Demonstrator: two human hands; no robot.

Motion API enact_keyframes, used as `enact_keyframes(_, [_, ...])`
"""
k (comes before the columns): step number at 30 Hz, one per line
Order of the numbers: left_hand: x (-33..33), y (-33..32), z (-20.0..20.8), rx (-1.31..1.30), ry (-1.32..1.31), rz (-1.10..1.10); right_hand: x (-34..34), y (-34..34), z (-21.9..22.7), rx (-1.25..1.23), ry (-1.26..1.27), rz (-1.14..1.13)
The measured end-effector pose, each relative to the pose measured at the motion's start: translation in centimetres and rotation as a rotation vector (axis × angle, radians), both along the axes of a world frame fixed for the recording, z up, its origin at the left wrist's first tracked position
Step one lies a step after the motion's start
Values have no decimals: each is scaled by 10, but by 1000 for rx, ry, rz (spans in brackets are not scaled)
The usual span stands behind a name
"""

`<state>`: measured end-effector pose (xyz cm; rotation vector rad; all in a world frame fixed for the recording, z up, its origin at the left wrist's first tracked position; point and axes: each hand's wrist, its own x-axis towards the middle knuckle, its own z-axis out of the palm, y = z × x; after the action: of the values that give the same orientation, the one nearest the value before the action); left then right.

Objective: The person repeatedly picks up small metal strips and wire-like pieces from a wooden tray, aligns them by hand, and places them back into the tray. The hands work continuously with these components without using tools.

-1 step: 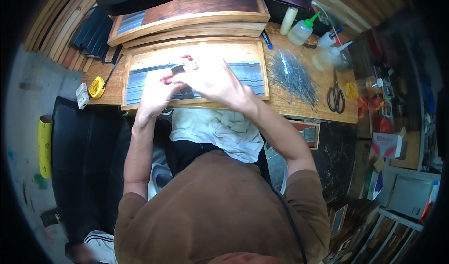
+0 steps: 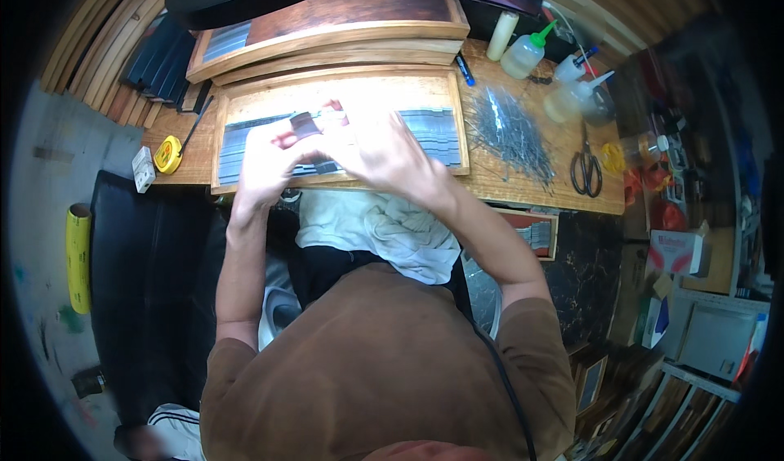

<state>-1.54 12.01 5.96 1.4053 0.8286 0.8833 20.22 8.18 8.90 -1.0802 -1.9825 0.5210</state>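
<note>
Both of my hands meet over a shallow wooden tray (image 2: pixel 343 80) lined with rows of thin grey-blue strips (image 2: pixel 437 130). A small dark flat piece (image 2: pixel 303 124) sits at the fingertips of my left hand (image 2: pixel 265 163), which is closed around it. Close against it on the right, my right hand (image 2: pixel 380 151) has curled fingers near the same piece. Glare washes out its fingertips, so whether it grips anything cannot be made out. Another dark bit (image 2: pixel 326 167) shows below the hands, at the tray's near side.
Stacked wooden trays (image 2: pixel 343 53) stand behind. To the right are a heap of thin dark wires (image 2: pixel 510 138), black scissors (image 2: pixel 585 173), a green-tipped squeeze bottle (image 2: pixel 523 57) and a blue marker (image 2: pixel 465 69). A yellow tape measure (image 2: pixel 168 155) lies left. White cloth (image 2: pixel 380 228) covers my lap.
The small dark piece and both hands have shifted slightly left. My right hand has turned a little, and its fingers hover closer to the piece.
</note>
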Motion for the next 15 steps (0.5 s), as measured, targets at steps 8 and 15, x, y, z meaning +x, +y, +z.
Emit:
enact_keyframes(8, [34, -87, 0, -491, -213, -175, 18, -137, -53, -218, 252, 131])
enact_keyframes(15, [58, -101, -70, -911, 10, -325, 8, -204, -140, -545, 572, -127])
